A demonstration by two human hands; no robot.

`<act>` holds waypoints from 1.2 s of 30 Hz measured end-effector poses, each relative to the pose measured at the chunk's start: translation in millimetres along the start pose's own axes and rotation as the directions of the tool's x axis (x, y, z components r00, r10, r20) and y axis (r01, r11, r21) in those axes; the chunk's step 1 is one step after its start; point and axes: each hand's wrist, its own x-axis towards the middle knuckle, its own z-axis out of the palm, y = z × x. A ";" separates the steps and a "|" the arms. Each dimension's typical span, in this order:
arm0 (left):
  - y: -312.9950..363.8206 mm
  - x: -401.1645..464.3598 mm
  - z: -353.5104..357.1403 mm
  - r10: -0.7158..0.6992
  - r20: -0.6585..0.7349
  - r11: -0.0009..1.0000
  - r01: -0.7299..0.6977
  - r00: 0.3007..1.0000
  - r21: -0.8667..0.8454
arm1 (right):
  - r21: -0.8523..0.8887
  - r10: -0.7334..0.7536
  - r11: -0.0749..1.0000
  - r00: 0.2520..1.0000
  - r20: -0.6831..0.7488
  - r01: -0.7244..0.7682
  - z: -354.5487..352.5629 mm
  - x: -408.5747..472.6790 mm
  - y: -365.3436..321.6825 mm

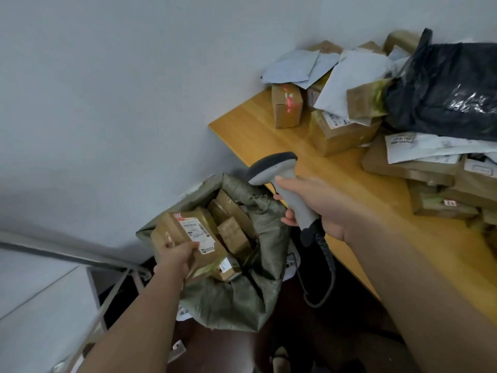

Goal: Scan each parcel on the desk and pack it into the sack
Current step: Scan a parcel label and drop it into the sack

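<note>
Pale grey wall fills the upper left of the view, smooth and bare, meeting a wooden worktop (pixel 269 135) whose honey-coloured, straight-grained top runs from 12 o'clock down toward 4 o'clock. Its near corner sits at about 11 o'clock of the scanner, and its long front edge stands just above the sack's mouth, with a strip of bare wood between that edge and the heap of parcels.

At 1 to 3 o'clock the heap (pixel 376 109) is stacked unevenly: taped brown cardboard boxes, soft grey-white poly mailers lying crumpled across them, and a glossy black plastic bag (pixel 443 90) on top at the far right.

Below the worktop's corner, at roughly 7 o'clock from centre, an olive woven sack (pixel 236 300) stands on the dark floor, its rim folded and slack, mouth wide. Several small brown boxes lie tilted inside it.

The left hand (pixel 177 258) has its grip clenched round the near end of a brown, tape-shiny parcel (pixel 188 235) with a white barcode label on top; the parcel is over the sack's mouth, at its left rim, among the boxes already in.

The right hand (pixel 320 208) is grasping the handle of a grey pistol-shaped scanner (pixel 279 181), dark head pointing left toward the wall; its black coiled cable (pixel 326 267) hangs down past the worktop's edge.

At lower left, grey metal bars (pixel 107 300) slant beside the sack.
</note>
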 end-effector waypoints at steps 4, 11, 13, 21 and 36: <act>-6.9 49.0 17.4 -0.035 0.091 0.998 0.030 0.995 0.054 | -0.028 0.048 0.998 0.996 -0.082 -0.050 -1.7 39.3 21.8; -27.0 111.2 56.2 -0.045 0.163 0.978 0.010 0.986 0.210 | 0.016 0.116 0.993 0.980 -0.163 -0.115 -14.1 87.1 55.7; -28.0 120.0 63.2 0.040 0.160 0.961 -0.082 0.986 0.265 | 0.022 0.126 0.992 0.976 -0.177 -0.124 -17.7 93.0 60.7; -18.1 128.1 76.7 0.144 0.037 0.735 -0.132 0.989 0.665 | 0.080 0.123 0.991 0.962 -0.243 -0.107 -36.8 96.8 63.1; 19.1 -31.7 151.2 0.356 0.355 0.428 -0.488 0.864 0.760 | 0.279 -0.078 0.939 0.914 -0.397 0.201 -96.3 -9.5 28.6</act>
